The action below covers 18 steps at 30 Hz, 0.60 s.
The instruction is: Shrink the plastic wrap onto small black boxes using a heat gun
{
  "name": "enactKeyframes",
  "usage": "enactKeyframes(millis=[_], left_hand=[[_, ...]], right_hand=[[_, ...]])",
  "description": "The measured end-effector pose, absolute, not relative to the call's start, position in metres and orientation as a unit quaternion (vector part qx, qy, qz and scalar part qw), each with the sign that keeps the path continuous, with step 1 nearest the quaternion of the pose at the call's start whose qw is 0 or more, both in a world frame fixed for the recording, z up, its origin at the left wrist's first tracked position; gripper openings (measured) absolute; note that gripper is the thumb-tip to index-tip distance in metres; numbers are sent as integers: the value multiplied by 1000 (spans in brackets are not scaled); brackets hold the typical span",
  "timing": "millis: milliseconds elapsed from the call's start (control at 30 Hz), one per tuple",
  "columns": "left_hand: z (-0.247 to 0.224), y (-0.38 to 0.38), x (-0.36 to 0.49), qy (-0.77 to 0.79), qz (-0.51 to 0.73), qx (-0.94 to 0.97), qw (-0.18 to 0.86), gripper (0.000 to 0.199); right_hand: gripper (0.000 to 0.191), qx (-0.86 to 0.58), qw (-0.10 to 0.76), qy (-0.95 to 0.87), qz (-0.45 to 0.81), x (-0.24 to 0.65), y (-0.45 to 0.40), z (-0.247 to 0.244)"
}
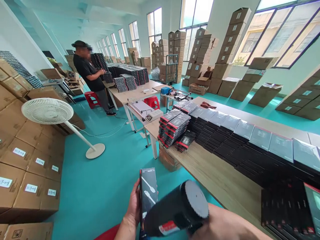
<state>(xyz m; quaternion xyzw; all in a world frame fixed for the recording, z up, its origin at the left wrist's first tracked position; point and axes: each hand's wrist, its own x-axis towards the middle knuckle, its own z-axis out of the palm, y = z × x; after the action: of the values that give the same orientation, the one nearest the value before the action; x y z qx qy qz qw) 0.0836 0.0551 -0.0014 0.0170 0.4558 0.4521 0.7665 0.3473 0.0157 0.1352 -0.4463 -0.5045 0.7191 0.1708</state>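
Observation:
My left hand (133,208) holds a slim dark retail box (149,186) upright, its front printed with white cable plugs. In my right hand (212,221) is a black cylindrical tool (175,210) with a grey round end and a red label, slightly blurred. The tool lies across the lower part of the box and hides it; whether they touch, I cannot tell. Most of my right fingers are behind the tool. To the right, a wooden table (215,170) bears stacked red-and-black packages (173,126) and a long row of dark boxes (235,143).
A white fan (96,150) stands at the left beside stacked cartons (27,180). Another person (87,73) stands at a farther table (135,93). A red stool edge (107,233) shows below my left forearm. More cartons line the windows.

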Motion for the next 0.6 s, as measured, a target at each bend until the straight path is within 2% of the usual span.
enactKeyframes(millis=[100, 200, 333, 467, 600], left_hand=[[-6, 57, 77, 413, 476, -5, 777, 45], [-9, 56, 73, 398, 500, -5, 769, 48], [-7, 56, 71, 378, 543, 27, 749, 54], [-1, 57, 68, 380, 563, 25, 733, 55], [-2, 58, 61, 363, 589, 24, 722, 55]], right_hand=[[6, -483, 190, -499, 694, 351, 10, 131], [18, -504, 228, -442, 707, 351, 11, 124], [23, -479, 181, -449, 732, 351, 11, 116], [32, -528, 218, -428, 701, 351, 3, 110], [22, -510, 171, -440, 719, 351, -6, 111]])
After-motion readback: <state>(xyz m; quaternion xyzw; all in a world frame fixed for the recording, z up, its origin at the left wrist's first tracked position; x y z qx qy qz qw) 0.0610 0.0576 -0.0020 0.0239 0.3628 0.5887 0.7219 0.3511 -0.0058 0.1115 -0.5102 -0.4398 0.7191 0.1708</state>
